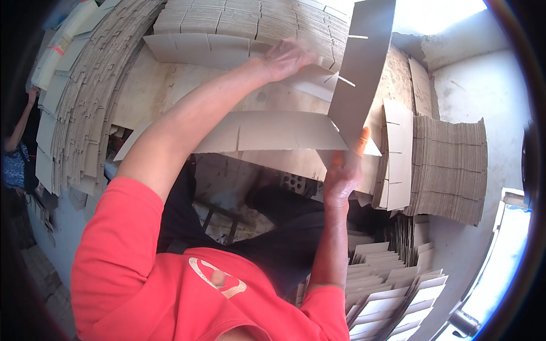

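Note:
Near the right end of a long grey-brown cardboard strip (273, 129), my right hand (344, 173) is closed, with orange covers on its thumb and finger. A slotted cardboard strip (367, 62) rises from that same grip and crosses the long one at an angle. My left hand (284, 58) reaches to the far side of the wooden table, its fingers smeared by motion. Just beside those fingers lies another cardboard strip (310, 84), running toward the raised one. Whether the left fingers grip it cannot be made out.
Stacks of slotted cardboard strips line the far edge (227, 20), the left (94, 85) and the right (449, 170) of the wooden table (165, 85). Assembled cardboard dividers (387, 301) stand low at the right. Another person's arm (23, 116) shows at far left.

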Tool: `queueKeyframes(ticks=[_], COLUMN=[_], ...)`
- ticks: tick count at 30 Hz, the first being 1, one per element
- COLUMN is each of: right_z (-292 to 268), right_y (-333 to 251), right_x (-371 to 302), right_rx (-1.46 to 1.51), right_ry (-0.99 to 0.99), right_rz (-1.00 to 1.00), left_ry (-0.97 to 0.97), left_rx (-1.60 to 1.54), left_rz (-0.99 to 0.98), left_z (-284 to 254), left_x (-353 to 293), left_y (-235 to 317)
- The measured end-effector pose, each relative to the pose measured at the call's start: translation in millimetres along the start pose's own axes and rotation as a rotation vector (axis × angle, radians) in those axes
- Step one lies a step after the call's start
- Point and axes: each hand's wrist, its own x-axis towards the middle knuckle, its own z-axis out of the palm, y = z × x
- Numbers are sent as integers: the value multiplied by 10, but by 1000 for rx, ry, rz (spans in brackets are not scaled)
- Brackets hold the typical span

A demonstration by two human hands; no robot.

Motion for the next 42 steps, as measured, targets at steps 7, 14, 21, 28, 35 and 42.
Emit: queueKeyframes(ticks=[7,14,21,28,35,42], right_z=[-45,-90,-158,-176,-145,-94], right_y=[-38,51,-15,-26,20,80], right_x=[-151,-310,-413,-462,-508,-481], right_rx=[13,-105,-63,-38,33,24], right_ry=[-147,-185,-204,-130,-142,-76], right_rz=[81,94,248,24,117,74], left_ry=[120,154,-75,-279,4,63], left_rx=[-139,-300,-487,-31,267,196], left_rz=[74,167,82,-149,-3,52], left_z=[-84,-360,-616,-682,219,118], left_x=[-147,-183,-212,338,244,200], left_y=[292,746,817,284,-183,-127])
